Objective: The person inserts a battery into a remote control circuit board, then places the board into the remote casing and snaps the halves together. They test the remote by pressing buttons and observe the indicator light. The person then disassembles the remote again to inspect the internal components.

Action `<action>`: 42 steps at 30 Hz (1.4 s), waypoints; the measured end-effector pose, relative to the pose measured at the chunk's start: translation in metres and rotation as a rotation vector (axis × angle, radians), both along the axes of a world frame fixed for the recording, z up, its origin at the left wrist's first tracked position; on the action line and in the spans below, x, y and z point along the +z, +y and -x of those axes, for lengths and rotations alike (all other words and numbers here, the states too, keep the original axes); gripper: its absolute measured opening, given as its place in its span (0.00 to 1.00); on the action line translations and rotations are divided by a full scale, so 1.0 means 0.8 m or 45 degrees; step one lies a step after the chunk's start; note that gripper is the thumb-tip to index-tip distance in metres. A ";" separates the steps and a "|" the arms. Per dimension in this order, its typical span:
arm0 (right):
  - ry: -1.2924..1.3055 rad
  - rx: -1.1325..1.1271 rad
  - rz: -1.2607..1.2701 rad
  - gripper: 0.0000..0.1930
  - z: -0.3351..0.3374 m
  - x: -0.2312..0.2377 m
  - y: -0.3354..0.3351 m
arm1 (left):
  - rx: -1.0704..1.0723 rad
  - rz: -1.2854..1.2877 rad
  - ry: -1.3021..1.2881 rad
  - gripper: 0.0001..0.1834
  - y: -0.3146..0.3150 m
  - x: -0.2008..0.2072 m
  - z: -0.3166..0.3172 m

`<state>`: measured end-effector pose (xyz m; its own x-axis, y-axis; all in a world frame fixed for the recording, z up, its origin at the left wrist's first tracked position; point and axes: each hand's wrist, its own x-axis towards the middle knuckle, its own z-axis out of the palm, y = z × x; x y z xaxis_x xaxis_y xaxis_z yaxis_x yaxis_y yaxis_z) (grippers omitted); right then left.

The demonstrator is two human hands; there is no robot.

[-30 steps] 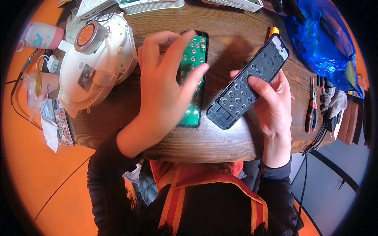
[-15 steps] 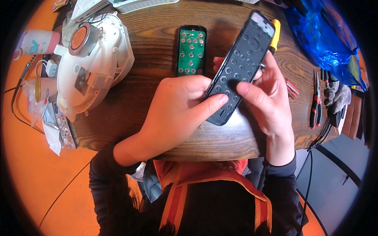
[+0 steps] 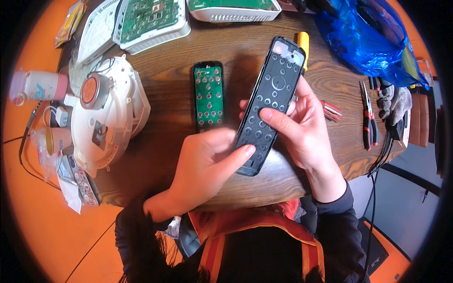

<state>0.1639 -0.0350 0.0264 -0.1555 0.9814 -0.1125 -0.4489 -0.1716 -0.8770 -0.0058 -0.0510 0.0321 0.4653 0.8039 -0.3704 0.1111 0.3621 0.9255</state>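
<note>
A black remote control cover [image 3: 262, 123] with a rubber button pad in it is held tilted over the table, its inner side facing up. My left hand [image 3: 203, 162] grips its lower end, thumb on the pad's edge. Around the right side is my right hand [image 3: 302, 127], with its thumb pressed on the middle of the pad and its other fingers behind. On the table to the left lies the other remote half [image 3: 209, 96], with a green circuit board showing; its lower end is close behind my left hand.
Left stands a white plastic housing [image 3: 106, 137] with a round motor-like part. Opened white device cases [image 3: 153, 40] with green boards sit at the back. A yellow handle [image 3: 303, 47], red-handled tool [image 3: 331, 111], long-nose pliers [image 3: 369, 118], grey glove [image 3: 396, 104] and blue plastic bag [image 3: 368, 42] lie right.
The view has shifted, so the table's back shows more. Both hands still hold the cover, now more upright in the picture; the right thumb has moved a little up the pad.
</note>
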 end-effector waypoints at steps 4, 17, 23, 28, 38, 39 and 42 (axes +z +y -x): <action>0.037 -0.027 -0.002 0.24 0.000 0.000 -0.004 | 0.035 0.065 -0.127 0.07 -0.003 -0.001 -0.003; -0.109 -0.247 0.039 0.15 -0.015 0.005 0.005 | -0.100 0.067 -0.129 0.06 -0.012 0.005 -0.005; -0.028 -0.397 -0.007 0.10 -0.016 0.004 0.006 | -0.100 0.008 -0.072 0.07 -0.015 0.003 -0.010; 0.014 -0.406 0.039 0.09 -0.019 0.008 0.006 | -0.126 -0.054 0.004 0.08 -0.015 -0.002 -0.009; 0.068 -0.359 0.022 0.10 -0.025 0.004 0.007 | -0.105 -0.091 0.024 0.10 -0.018 -0.010 -0.014; 0.042 -0.340 0.036 0.11 -0.026 0.005 0.006 | -0.107 -0.119 0.022 0.10 -0.019 -0.010 -0.014; 0.045 -0.352 0.022 0.11 -0.026 0.007 0.005 | -0.120 -0.131 0.041 0.10 -0.019 -0.010 -0.012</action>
